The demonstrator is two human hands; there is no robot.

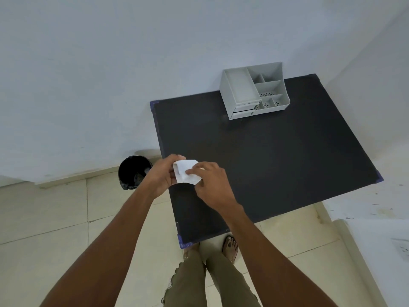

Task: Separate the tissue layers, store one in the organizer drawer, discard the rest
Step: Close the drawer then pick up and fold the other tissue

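A folded white tissue [185, 170] is held over the near left part of the black table [276, 156]. My left hand [162, 176] grips its left edge, with fingers curled behind it. My right hand [212, 185] pinches its lower right side with thumb and fingertips. At the table's far edge stands a grey desk organizer [254, 89] with several open compartments on top and two small drawers [243, 110] on its front lower left; both drawers look shut or nearly shut.
A black bin [134, 171] lined with a dark bag stands on the tiled floor left of the table, against the wall. White walls enclose the table at the back and right. My legs and feet are below the table's near edge.
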